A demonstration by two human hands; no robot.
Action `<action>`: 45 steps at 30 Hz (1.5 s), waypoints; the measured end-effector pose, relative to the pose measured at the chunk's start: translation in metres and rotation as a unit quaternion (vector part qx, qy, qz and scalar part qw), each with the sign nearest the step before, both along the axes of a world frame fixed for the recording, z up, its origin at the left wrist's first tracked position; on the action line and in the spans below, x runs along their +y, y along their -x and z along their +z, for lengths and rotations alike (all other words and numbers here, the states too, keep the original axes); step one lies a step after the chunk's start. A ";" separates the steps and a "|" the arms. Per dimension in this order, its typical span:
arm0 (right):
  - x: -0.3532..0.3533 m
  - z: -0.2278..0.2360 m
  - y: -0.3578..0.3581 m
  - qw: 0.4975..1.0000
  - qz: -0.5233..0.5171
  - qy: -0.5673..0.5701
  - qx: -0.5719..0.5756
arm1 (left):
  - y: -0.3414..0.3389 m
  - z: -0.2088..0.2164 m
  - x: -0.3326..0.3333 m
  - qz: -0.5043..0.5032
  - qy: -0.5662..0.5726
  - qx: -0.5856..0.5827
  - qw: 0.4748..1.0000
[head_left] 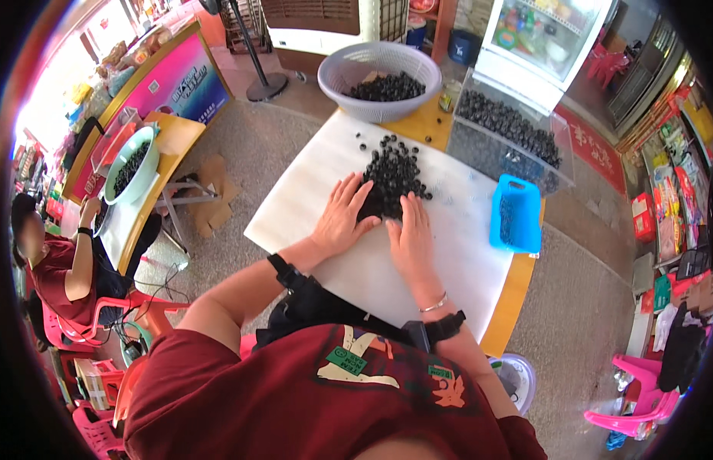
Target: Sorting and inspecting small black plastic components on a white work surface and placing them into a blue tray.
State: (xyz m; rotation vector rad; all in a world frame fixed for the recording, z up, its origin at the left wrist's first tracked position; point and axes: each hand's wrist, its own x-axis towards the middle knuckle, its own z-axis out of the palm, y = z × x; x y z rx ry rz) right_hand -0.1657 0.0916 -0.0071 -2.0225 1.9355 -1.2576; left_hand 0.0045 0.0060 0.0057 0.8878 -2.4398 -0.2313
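Note:
A loose pile of small, shiny, round black pieces lies on a white sheet over the table. My left hand rests at the pile's near left edge, palm down, fingers stretched out. At the near right edge is my right hand, its fingers extended and pointing away from me. Both hands touch or nearly touch the pieces, and neither grips anything. What lies under the palms is hidden. The pieces are too small to tell their exact kind.
Behind the pile stands a grey perforated basket with more black pieces. A clear bin of them is at the far right. A blue plastic basket sits at the table's right. Leftward, another person sits by a pale green basin.

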 end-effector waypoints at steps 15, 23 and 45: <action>0.002 0.000 0.003 0.996 -0.025 0.027 -0.081 | -0.016 0.008 0.000 0.035 -0.108 0.254 0.960; 0.000 -0.007 0.003 0.994 -0.059 0.043 -0.079 | -0.033 0.015 -0.003 0.067 -0.080 0.290 0.951; 0.042 0.003 0.011 0.990 -0.122 -0.029 -0.066 | -0.006 0.009 0.037 -0.040 -0.252 0.164 0.953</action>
